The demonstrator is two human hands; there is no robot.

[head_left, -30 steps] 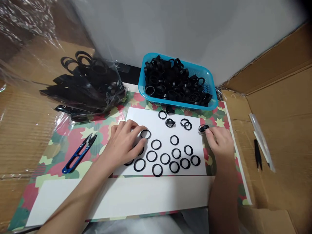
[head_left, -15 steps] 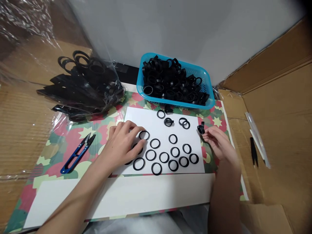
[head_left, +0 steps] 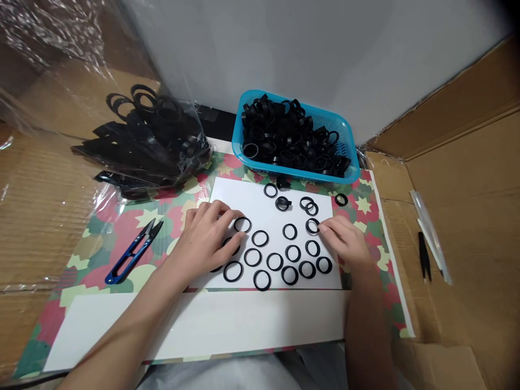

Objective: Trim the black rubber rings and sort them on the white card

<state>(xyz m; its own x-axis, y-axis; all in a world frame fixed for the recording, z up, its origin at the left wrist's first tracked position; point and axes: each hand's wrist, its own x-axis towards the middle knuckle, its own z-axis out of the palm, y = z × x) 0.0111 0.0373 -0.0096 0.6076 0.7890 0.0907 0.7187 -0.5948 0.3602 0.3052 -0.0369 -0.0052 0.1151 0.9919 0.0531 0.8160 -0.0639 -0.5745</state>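
My right hand (head_left: 344, 239) pinches the edge of a black ring (head_left: 312, 226) at the right side of a white sheet (head_left: 227, 189). On the sheet's left part rests my left hand (head_left: 209, 235), fingers apart, with thumb and forefinger on either side of another black ring (head_left: 242, 225); whether they press on it is unclear. Several similar rings (head_left: 275, 262) lie spread between the hands, some partly under the left one. Two overlapping rings (head_left: 309, 206) sit higher up, beside a ring with a black piece across it (head_left: 283, 203). One loose ring (head_left: 341, 200) lies just off the sheet.
A blue basket (head_left: 296, 176) full of black rings stands at the back. Left of it is a clear plastic bag (head_left: 146, 143) of black parts. Blue-handled thread snips (head_left: 134, 252) lie at left, black tweezers (head_left: 424, 256) on cardboard at right.
My right hand has moved left onto the sheet, where it now grips a ring. A loose ring now lies off the sheet near where that hand was. My left hand has stayed put.
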